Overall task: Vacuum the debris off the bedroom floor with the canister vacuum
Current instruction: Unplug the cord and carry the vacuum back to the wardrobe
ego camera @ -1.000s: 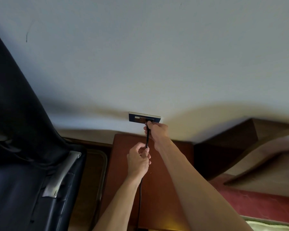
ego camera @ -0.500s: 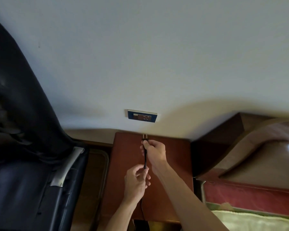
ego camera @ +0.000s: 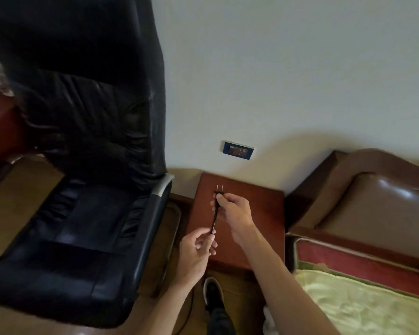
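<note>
The plug (ego camera: 219, 192) is no longer seated in the wall socket (ego camera: 238, 150). One second ago it was held at the socket face. It is now carried clear of the wall and held above the nightstand (ego camera: 259, 213), both prongs bare and pointing towards the wall.

The plug body is pinched between thumb and curled fingers of the right hand (ego camera: 232, 213). The cord (ego camera: 214, 221) just below it is pinched by the curled fingers of the left hand (ego camera: 196, 252), and the short span between the hands is held straight.

With the power disconnected, it is judged that either the vacuuming is finished or the supply is being moved to another outlet. Which of the two cannot be determined.

The canister vacuum is not in view. The cord is lost below the left hand, near a dark shoe (ego camera: 213, 293). Much of the floor (ego camera: 22, 209) is covered by the black office chair (ego camera: 82, 213) and the bed (ego camera: 361, 298), and no debris can be made out on what remains.
</note>
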